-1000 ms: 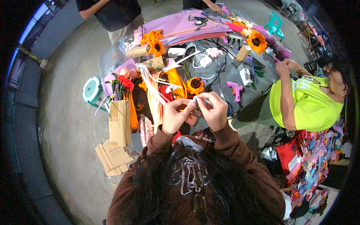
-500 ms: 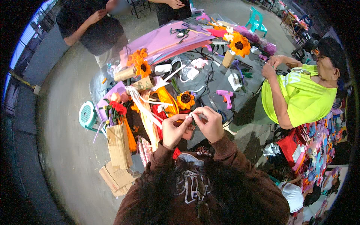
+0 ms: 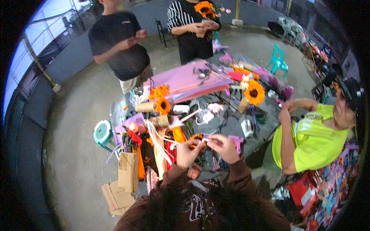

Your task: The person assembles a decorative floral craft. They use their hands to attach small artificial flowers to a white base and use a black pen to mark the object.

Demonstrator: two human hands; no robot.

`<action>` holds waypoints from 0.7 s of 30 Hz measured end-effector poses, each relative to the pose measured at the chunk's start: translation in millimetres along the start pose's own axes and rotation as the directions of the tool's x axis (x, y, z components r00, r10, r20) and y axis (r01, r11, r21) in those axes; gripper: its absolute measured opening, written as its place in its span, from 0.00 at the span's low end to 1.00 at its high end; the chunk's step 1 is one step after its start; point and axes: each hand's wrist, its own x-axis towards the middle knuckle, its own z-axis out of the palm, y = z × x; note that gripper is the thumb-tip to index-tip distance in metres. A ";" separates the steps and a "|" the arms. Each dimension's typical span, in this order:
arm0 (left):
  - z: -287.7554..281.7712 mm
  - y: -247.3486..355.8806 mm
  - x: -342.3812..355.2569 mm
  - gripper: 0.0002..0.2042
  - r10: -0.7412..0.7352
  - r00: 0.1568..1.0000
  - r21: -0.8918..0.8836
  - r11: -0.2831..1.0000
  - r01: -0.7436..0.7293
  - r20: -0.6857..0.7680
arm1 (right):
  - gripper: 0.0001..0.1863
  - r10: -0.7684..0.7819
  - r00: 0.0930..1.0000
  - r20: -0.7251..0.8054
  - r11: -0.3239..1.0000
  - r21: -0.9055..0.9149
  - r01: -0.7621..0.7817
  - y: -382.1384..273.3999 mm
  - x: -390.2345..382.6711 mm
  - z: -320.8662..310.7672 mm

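Above the near edge of the table, my left hand and my right hand meet in front of me, fingertips pinched. Between them is a small white soft-looking piece, gripped from both sides; its exact kind is too small to tell. An orange fuzzy sunflower lies just behind my fingers, partly covered by them. Beside my right hand a pink glue gun rests on the table. White and cream strips spread to the left of my left hand.
A dark table carries purple sheets, scissors and a potted sunflower. Cardboard holds red flowers at left, near a green stool. A person in yellow works at right; two people stand across, one holding a sunflower.
My view has tilted up, so the table sits lower and the people across show more. Both hands remain pinched together on the small white piece.
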 end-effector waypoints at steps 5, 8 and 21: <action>7.5 -0.7 6.6 0.08 0.017 1.000 0.007 1.000 -0.016 -0.007 | 0.07 0.089 0.994 -0.067 0.996 0.021 -0.088 -3.3 4.5 3.0; 7.3 1.1 12.6 0.08 -0.165 0.971 -0.212 0.957 0.200 0.172 | 0.07 0.018 0.999 -0.049 0.999 -0.025 -0.020 -4.9 14.6 -3.7; 7.8 -31.9 4.6 0.09 -0.153 0.987 -0.196 0.971 0.138 -0.058 | 0.05 -0.187 0.964 -0.187 0.972 -0.178 0.154 -7.2 21.2 30.7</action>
